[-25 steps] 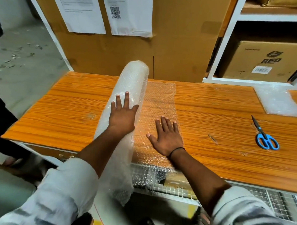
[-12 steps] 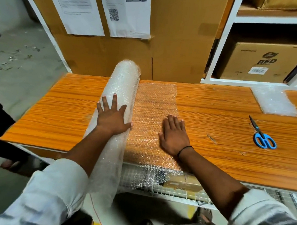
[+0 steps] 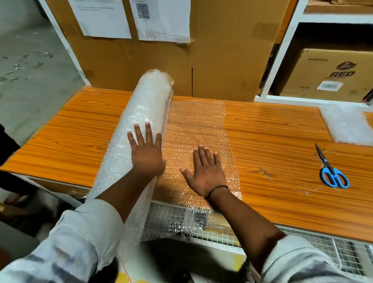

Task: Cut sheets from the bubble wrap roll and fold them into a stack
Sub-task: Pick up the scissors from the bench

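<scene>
Fingers (image 3: 138,135) on both hands are straight and spread, gripping nothing, just pressing flat on bubble wrap.

Left hand (image 3: 147,156) lies palm-down on top of the bubble wrap roll (image 3: 145,104), which lies across the orange surface (image 3: 278,154) with its near end hanging off the front edge. Just right of the roll, the unrolled sheet (image 3: 197,123) spreads out flat, and the right hand (image 3: 206,172) presses on its near part. Well right of the roll sit blue scissors (image 3: 332,173), blades closed, and behind them a small folded stack (image 3: 349,123) of wrap at the back edge.
</scene>
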`<state>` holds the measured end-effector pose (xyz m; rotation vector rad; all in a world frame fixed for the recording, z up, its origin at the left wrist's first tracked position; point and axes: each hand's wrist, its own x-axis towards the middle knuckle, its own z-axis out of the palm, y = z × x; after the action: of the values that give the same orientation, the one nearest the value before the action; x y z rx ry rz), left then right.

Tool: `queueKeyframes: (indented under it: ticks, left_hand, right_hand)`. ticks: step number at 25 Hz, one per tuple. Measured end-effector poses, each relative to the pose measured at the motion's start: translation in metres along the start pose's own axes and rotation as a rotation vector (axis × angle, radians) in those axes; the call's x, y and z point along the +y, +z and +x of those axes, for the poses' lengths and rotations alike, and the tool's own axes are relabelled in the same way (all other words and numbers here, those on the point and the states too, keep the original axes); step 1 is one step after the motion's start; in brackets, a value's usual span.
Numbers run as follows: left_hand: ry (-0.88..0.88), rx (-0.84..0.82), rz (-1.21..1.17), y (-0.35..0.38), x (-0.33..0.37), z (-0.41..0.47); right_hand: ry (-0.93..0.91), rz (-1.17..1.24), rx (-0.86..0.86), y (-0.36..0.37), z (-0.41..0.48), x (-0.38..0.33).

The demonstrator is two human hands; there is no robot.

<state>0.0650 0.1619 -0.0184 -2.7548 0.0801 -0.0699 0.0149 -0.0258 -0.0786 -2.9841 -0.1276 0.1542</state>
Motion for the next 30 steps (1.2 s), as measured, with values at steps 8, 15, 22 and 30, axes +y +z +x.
queueKeyframes:
  ticks: [8, 15, 22, 30]
  left_hand:
    - [0.087, 0.011, -0.073, -0.006, 0.032, 0.0]
    - [0.135, -0.009, -0.099, -0.004, 0.029, 0.001]
    - [0.12, -0.013, -0.102, -0.004, 0.029, 0.001]
    - [0.131, 0.035, -0.131, -0.011, 0.051, 0.007]
  right_hand:
    - [0.086, 0.026, -0.011, -0.004, -0.017, 0.034]
    - [0.457, 0.189, 0.243, -0.032, 0.0, 0.049]
    - [0.516, 0.243, 0.226, -0.048, 0.031, 0.075]
    - [0.427, 0.301, 0.268, -0.066, 0.019, 0.107]
